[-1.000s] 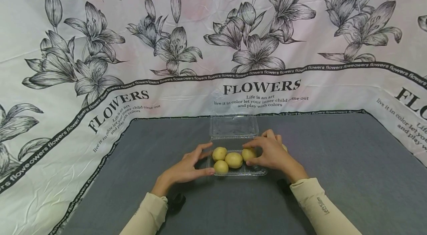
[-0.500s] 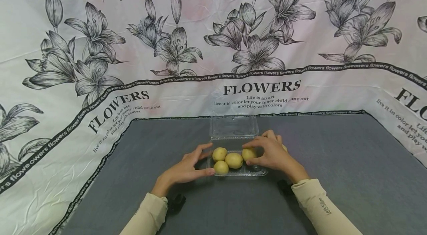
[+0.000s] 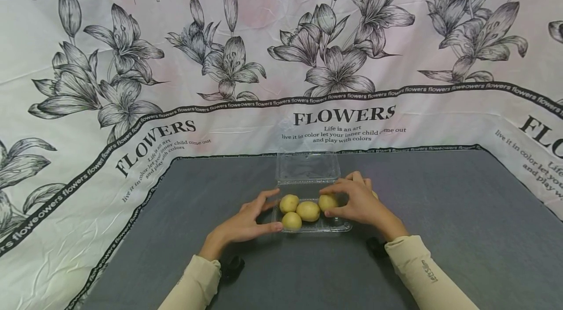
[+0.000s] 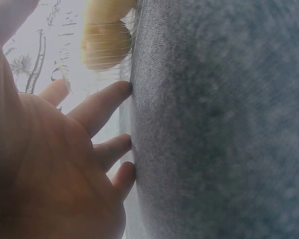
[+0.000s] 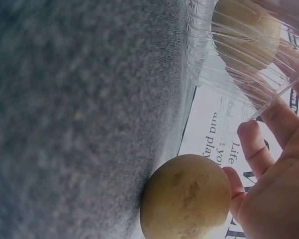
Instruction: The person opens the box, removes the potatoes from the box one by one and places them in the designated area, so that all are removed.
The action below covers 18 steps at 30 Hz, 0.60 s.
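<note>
In the head view, reading the clear plastic clamshell tray [image 3: 318,228] as a clock face with 12 pointing away from the person, its ribbed lid [image 3: 308,167] stands open at 12 o'clock. 4 yellow-skinned potatoes are inside the tray: the 1st potato [image 3: 289,203] at 10 o'clock, the 2nd potato [image 3: 292,221] at 8 o'clock, the 3rd potato [image 3: 308,211] near the centre, and the 4th potato [image 3: 327,202] at 2 o'clock.

The right hand [image 3: 364,205] comes in from 3 o'clock, its thumb and index finger pinching the 4th potato; whether that potato rests on the tray floor I cannot tell. The right wrist view shows other fingers of this hand outside the tray wall. There the 5th potato [image 5: 187,199], brown-blotched, lies outside the tray on the grey cloth [image 3: 211,178], just beside the little finger.

The left hand [image 3: 246,224] is at 9 o'clock, its fingers extended and spread, grasping nothing; its thumb tip is just beside the 2nd potato. I cannot tell whether its fingertips touch the tray.

Both cream sleeves [image 3: 191,280] enter from 6 o'clock. Beyond the lid hangs a white curtain [image 3: 246,129] printed with lilies and "FLOWERS".
</note>
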Available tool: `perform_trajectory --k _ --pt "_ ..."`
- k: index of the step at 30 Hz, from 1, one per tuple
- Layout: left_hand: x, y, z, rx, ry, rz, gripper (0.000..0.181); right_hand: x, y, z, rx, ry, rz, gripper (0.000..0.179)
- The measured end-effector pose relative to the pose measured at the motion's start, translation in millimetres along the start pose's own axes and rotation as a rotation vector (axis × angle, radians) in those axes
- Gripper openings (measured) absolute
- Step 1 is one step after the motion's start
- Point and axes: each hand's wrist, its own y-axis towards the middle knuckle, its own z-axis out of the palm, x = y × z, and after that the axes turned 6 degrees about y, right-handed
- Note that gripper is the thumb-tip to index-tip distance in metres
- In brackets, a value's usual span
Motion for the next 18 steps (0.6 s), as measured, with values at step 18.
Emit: perform_trajectory --k 18 --pt "2.2 1.3 1.6 -0.016 -0.005 0.031 0.084 1.0 0.1 -4.8 0.001 0.019 0.024 0.047"
